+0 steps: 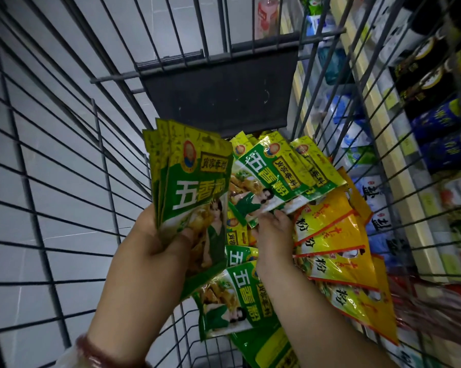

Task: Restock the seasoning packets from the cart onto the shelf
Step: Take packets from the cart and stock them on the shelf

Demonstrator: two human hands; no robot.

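Holding a stack of green packets (189, 187) up, your left hand (155, 251) has its grip clamped on them. Your right hand (273, 235) pinches another green packet (274, 179) in the cart (64, 181), near the yellow packets (338, 235).

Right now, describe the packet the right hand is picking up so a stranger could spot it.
Look inside the wire cart, at the pile of green and orange packets. The right hand pinches the bottom edge of one green packet lying tilted. Unlike the upright green stack in the left hand, it is single and slanted.
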